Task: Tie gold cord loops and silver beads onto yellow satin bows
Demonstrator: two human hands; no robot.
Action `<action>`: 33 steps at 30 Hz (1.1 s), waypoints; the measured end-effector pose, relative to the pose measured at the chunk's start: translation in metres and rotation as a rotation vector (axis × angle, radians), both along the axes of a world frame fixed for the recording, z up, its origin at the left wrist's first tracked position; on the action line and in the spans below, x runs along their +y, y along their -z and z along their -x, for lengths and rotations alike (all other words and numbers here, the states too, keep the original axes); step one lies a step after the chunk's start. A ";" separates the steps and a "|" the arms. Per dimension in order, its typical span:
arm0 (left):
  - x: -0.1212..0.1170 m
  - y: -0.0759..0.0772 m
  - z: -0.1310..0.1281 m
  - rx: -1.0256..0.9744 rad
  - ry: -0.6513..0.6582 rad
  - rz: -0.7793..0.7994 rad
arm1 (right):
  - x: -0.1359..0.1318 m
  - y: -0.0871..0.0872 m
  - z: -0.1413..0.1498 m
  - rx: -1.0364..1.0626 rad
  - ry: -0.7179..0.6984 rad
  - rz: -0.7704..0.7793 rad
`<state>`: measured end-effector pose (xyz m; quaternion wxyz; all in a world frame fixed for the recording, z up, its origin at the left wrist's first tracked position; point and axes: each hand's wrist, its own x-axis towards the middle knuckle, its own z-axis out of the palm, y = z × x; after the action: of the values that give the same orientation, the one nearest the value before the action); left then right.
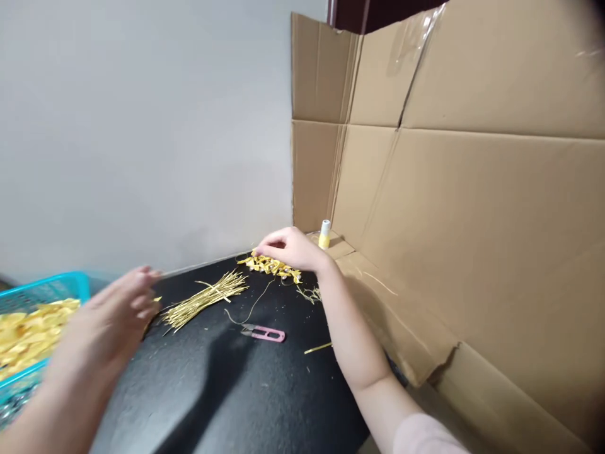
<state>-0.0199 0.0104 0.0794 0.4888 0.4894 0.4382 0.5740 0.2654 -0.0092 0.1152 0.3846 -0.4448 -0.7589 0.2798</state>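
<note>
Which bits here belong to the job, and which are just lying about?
Likely the job:
- pile of yellow ribbon pieces, right hand at it
- turquoise basket of yellow pieces, beside the blurred left hand
- pink thread snips and bundled gold strips, probably, though neither hand touches them

Likely just lying about:
- loose gold strip
- white-and-yellow bottle, use unclear

Craft workspace; black table (265, 403), pink snips (255, 330), yellow pieces (274, 268), cardboard sheets (472, 202)
</note>
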 end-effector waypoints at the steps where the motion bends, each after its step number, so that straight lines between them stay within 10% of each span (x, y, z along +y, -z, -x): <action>1: 0.005 0.006 -0.018 -0.055 -0.035 0.069 | 0.003 0.001 -0.014 -0.042 0.074 0.026; 9: 0.098 0.015 -0.197 0.128 0.093 -0.015 | 0.059 0.002 -0.141 -0.150 0.653 0.052; 14: 0.132 0.020 -0.276 0.325 0.254 -0.108 | 0.077 0.034 -0.184 -0.295 0.919 0.196; 21: 0.140 0.055 -0.301 0.676 0.190 -0.164 | 0.070 0.079 -0.193 -0.470 0.990 0.366; 33: 0.101 0.069 -0.305 1.133 0.497 -0.639 | 0.038 0.071 -0.159 -0.695 0.777 0.297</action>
<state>0.2848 0.1112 0.0108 0.1339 0.9192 0.3104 0.2022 0.4241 0.0288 0.0442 0.1191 -0.8085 -0.5734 0.0575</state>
